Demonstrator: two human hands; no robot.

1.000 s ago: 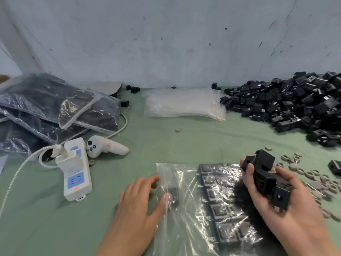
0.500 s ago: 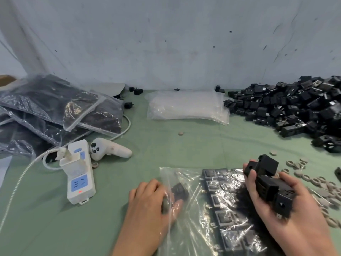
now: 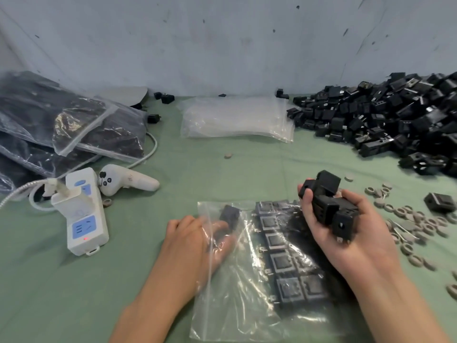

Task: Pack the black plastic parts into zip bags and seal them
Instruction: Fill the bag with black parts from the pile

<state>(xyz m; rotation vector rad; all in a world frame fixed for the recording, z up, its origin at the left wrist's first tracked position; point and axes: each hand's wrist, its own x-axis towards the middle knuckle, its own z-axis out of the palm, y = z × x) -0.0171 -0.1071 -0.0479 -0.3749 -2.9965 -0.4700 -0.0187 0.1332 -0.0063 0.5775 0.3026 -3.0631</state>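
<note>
Several parts (image 3: pixel 326 206) in right hand (image 3: pixel 351 246), above bag (image 3: pixel 247 308).

Zip bag (image 3: pixel 247 305) sits mid-tabletop (image 3: pixel 74 293), everything else around it
Rows of parts (image 3: pixel 279 263) sit inside it; power strip (image 3: pixel 84 214) and controller (image 3: pixel 128 179) left of it, filled bags (image 3: pixel 74 125) further back-left, empty bags (image 3: pixel 235 117) behind it, loose pile (image 3: pixel 395 115) back-right, washers (image 3: pixel 420 224) right.

1 zip bag (image 3: pixel 235 305), 1 pwr strip (image 3: pixel 85 216), 1 controller (image 3: pixel 128 181).

Looks onto a pale grey wall (image 3: pixel 222 45), scuffed and flecked with dark marks. Meets a green table (image 3: pixel 61 293) along its far edge.
</note>
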